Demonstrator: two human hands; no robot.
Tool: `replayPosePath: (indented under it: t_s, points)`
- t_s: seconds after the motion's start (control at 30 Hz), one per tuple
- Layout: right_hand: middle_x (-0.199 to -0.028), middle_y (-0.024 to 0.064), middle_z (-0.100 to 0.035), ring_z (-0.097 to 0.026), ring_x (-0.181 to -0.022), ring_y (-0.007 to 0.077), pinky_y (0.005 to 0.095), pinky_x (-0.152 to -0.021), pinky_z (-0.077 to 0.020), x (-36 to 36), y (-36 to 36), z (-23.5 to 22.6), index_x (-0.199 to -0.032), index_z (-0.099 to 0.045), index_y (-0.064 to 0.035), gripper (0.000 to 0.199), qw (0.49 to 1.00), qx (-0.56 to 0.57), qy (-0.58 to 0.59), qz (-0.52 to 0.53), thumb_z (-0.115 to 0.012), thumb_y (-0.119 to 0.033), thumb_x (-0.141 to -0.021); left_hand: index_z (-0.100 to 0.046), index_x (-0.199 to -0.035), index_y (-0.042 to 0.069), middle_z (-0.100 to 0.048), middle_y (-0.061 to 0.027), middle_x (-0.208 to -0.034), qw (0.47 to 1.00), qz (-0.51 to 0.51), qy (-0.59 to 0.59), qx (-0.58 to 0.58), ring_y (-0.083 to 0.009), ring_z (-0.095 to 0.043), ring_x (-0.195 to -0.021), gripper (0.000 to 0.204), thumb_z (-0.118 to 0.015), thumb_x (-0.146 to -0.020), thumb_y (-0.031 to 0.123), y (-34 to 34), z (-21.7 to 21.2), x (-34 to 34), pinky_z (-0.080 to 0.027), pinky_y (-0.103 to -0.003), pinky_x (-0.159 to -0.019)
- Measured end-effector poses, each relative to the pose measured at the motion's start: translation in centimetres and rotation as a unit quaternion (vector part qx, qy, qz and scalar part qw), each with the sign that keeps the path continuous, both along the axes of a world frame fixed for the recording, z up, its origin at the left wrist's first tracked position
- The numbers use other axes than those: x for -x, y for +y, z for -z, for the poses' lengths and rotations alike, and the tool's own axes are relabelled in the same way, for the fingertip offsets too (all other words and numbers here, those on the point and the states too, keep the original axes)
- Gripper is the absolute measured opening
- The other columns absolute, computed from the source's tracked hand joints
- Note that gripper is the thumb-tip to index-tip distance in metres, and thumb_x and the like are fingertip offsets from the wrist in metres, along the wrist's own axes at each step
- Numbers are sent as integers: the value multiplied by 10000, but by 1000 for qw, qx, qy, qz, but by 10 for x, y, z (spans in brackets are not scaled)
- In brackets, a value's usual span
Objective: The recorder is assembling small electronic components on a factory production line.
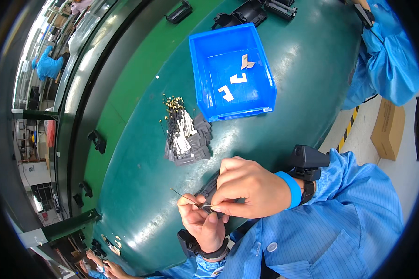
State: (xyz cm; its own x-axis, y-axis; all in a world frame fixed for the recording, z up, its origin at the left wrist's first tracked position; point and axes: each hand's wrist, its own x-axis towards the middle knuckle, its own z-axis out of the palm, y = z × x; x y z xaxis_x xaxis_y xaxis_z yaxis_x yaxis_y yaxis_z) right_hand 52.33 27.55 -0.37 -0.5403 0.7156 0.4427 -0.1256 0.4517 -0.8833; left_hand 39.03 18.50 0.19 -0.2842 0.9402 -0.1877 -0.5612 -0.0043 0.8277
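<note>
Right hand [246, 188] pinched what looked like a thin black wire [185, 197] over the green table [139, 195]; left hand [202, 223] gripped it from below. Wire pile [186, 132] nearby, beside blue bin [233, 69].

Glossy green worktable [139, 186]; pale floor [407, 172] with a cardboard box [388, 129]

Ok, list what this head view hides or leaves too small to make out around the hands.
- Head view: the small part pinched between left hand and right hand is covered by the fingers.
- The thin wire is too fine to read.
- The black fixture lies mostly under the right hand.
</note>
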Motion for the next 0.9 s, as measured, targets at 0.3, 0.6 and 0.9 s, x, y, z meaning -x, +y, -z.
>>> replayPosePath:
  t_s: [0.3, 0.6, 0.9]
  points:
    - [-707, 62, -532, -475, -587, 216, 341, -619, -405, -13, 8, -22, -868, -607, 4, 385, 974, -168, -85, 127, -719, -321, -693, -343, -1057, 77, -496, -71, -1001, 999, -20, -23, -28, -173, -571, -756, 455, -665, -738, 33, 1, 0, 0, -478, -268, -486]
    - [-1068, 158, -551, -564, -932, 271, 328, -767, -466, -13, 7, -7, -1136, -534, 24, 347, 986, 146, -34, -74, -566, -187, -863, -352, -1074, 80, -490, -59, -1013, 998, -1, -40, -48, -183, -565, -733, 438, -657, -761, 60, 1, -4, 4, -466, -281, -484]
    - [-1055, 136, -556, -573, -878, 232, 298, -706, -480, -10, 4, -8, -1126, -540, 11, 321, 978, 195, -21, -70, -570, -150, -850, -374, -1084, 54, -499, -69, -985, 999, -8, 17, -28, -125, -546, -740, 381, -620, -793, 70, 1, -3, 4, -466, -240, -518]
